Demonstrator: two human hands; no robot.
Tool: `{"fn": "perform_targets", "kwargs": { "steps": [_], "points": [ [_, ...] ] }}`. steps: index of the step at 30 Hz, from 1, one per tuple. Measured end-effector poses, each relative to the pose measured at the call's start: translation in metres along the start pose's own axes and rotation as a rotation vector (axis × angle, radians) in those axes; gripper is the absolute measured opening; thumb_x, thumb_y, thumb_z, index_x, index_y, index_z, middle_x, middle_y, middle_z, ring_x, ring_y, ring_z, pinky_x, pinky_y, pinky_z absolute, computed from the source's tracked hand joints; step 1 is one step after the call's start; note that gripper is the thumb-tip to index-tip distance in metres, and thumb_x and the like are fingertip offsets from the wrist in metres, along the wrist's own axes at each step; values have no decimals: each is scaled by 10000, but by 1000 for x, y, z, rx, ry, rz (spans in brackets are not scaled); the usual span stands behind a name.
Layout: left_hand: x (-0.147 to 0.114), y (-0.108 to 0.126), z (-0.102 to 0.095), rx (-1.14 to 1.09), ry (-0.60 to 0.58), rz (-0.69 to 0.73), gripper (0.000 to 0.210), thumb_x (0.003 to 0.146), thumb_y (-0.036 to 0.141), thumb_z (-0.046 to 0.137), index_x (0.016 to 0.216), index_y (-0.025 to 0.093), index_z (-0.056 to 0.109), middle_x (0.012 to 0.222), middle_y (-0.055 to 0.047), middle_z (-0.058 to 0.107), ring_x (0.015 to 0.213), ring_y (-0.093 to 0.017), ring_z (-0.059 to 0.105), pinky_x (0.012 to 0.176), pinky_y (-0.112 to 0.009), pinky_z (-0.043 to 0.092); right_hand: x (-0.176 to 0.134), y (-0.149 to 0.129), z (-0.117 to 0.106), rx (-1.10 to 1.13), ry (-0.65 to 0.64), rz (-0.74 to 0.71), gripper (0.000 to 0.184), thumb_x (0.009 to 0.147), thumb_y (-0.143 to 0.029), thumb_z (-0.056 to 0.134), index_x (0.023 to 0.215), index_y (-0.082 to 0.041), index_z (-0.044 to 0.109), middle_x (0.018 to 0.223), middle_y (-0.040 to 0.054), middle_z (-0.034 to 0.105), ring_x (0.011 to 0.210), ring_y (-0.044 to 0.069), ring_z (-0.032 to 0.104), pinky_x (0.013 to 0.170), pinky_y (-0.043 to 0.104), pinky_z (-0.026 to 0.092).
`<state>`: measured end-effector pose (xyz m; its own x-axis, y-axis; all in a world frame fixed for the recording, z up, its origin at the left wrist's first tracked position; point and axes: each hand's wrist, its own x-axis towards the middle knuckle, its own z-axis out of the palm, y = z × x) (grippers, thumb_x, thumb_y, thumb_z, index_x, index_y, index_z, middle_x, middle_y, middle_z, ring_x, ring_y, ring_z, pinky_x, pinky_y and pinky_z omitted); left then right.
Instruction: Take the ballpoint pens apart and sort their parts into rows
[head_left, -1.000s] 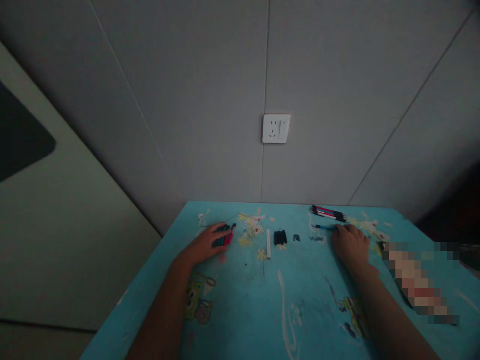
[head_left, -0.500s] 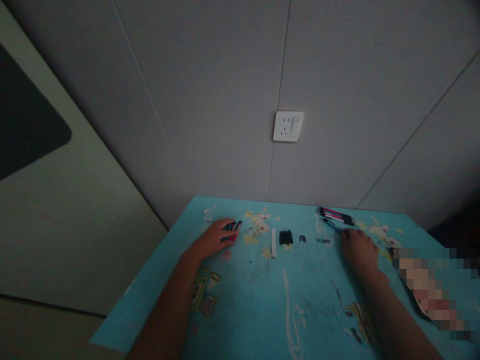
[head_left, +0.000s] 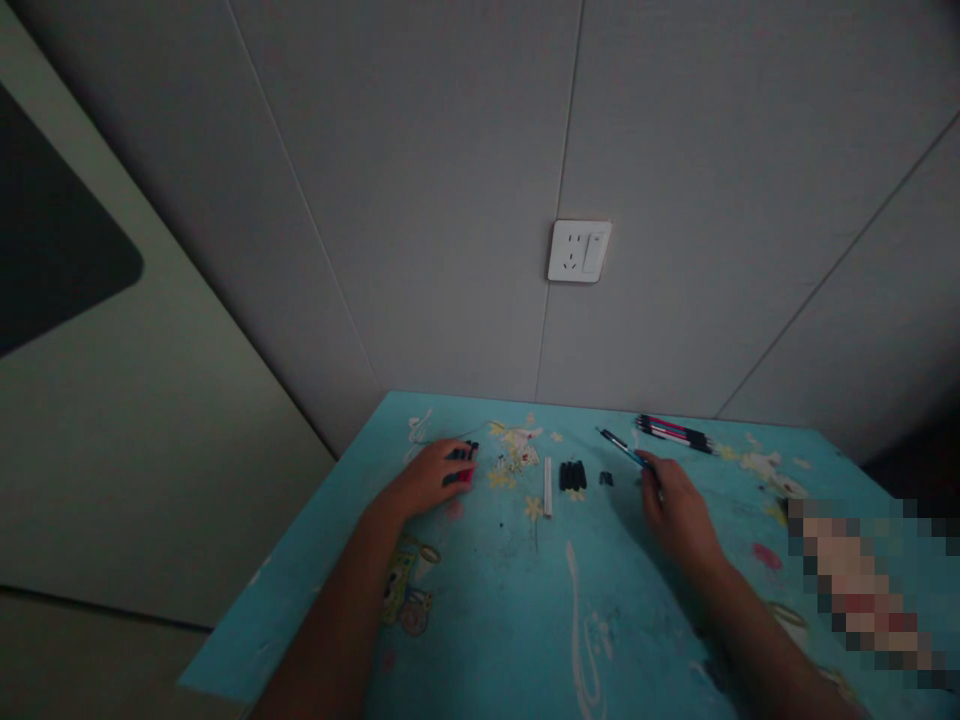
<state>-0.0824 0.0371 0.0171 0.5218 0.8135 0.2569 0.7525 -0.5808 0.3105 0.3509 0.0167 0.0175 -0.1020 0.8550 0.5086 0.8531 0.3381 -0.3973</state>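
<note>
My left hand (head_left: 439, 472) lies low over the table on the left, fingers curled around several red and dark pen barrels (head_left: 466, 474). Some of the barrels show between the fingers; the rest are hidden under them. In my right hand (head_left: 679, 505) is a slim dark pen (head_left: 626, 447) with a bluish barrel, held near one end and pointing up and to the left. Between the hands lie white thin tubes (head_left: 547, 487), a row of black grips or caps (head_left: 572, 475) and a small cluster of dark pieces (head_left: 606, 479).
Several assembled pens (head_left: 673, 434) with red, white and dark bodies lie together at the table's back right. The blue patterned table (head_left: 480, 620) meets a grey wall (head_left: 420, 200) with a socket (head_left: 580, 251). A blurred-out item (head_left: 855, 590) sits at the right edge.
My right hand has moved left and lifted the pen off the table, now over the small springs' spot. Under my left hand the red barrels have shifted slightly closer in.
</note>
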Motion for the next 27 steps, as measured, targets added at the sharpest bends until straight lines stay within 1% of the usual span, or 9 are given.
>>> {"fn": "perform_targets", "kwargs": {
  "steps": [2,4,8,12,15,20,22,25,27],
  "points": [
    [0,11,-6,1,36,1,563,869,440,653,1398,326,499,1465,-77,431,1312,-287,436,1109,-479,362,-3,-14,3,45,-55,-134,401,986,-269,363,1347,-176,510,1090,141,647,954,250,628,871,392,503],
    [4,28,-10,-1,98,28,602,903,424,604,1461,316,403,1486,-85,400,1333,-276,413,1118,-466,354,-6,-25,6,67,-111,-287,391,990,-242,390,1358,-197,516,1102,128,659,961,243,633,870,402,510],
    [18,71,-2,31,176,203,533,944,432,538,1436,258,431,1389,-115,498,1260,-268,476,1080,-461,385,-11,-46,13,97,-199,-539,371,990,-220,452,1350,-204,539,1114,117,685,965,230,645,871,406,508],
    [28,105,21,89,91,358,456,957,418,521,1357,200,511,1138,-120,633,1058,-252,592,933,-422,481,-17,-72,16,147,-281,-642,356,997,-213,461,1343,-199,545,1065,103,698,930,211,644,847,388,497],
    [28,114,32,119,34,397,367,987,332,474,1308,167,539,927,-86,662,877,-205,634,781,-335,519,-19,-82,15,178,-317,-647,321,999,-228,469,1301,-208,578,975,76,701,879,203,632,817,376,484],
    [26,109,32,151,24,394,275,998,302,460,1209,183,590,842,-48,641,803,-181,630,704,-292,506,-18,-78,10,248,-349,-511,288,1002,-285,465,1249,-227,601,942,52,695,843,195,618,805,360,462],
    [26,108,29,173,39,402,255,1005,285,439,1162,189,615,797,-41,620,773,-171,621,686,-281,495,-19,-77,10,255,-327,-413,255,1014,-295,428,1109,-211,649,898,47,693,812,189,617,811,355,448],
    [26,109,25,185,43,409,260,1009,282,424,1155,194,619,775,-37,611,748,-167,616,664,-278,485,-23,-78,11,237,-326,-291,344,1029,-337,383,861,-196,648,760,29,662,726,178,600,762,329,437],
    [25,111,23,168,14,405,257,1007,293,426,1153,199,614,794,-37,630,755,-170,627,660,-280,486,-27,-79,13,240,-343,-244,387,1034,-362,368,807,-197,634,723,22,647,700,173,594,719,309,434]
  ]
}}
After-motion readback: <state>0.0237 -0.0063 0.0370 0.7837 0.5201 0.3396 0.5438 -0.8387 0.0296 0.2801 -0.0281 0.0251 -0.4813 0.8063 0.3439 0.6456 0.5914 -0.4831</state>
